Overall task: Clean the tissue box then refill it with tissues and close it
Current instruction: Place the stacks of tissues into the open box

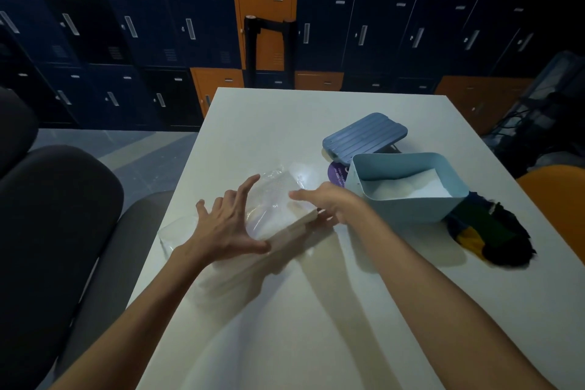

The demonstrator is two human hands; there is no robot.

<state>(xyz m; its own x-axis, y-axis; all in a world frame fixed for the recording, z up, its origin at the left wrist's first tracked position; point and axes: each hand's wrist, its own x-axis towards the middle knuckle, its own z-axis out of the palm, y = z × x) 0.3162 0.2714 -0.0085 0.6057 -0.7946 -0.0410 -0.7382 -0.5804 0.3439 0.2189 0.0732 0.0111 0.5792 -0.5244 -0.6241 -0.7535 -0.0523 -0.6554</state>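
Note:
A light blue tissue box (411, 206) stands open on the white table (316, 310), with white tissues inside it. Its darker blue ribbed lid (364, 138) lies just behind it. A pack of white tissues in clear plastic wrap (278, 199) lies left of the box. My left hand (231, 225) is spread over the near end of the pack, fingers straight, thumb at its edge. My right hand (332, 203) reaches to the pack's right side, fingers extended along it.
A dark cloth with yellow, green and blue patches (487, 231) lies right of the box. A purple card (337, 174) peeks out between lid and box. Grey chairs (57, 215) stand at the left, an orange seat (557, 196) at the right, lockers behind.

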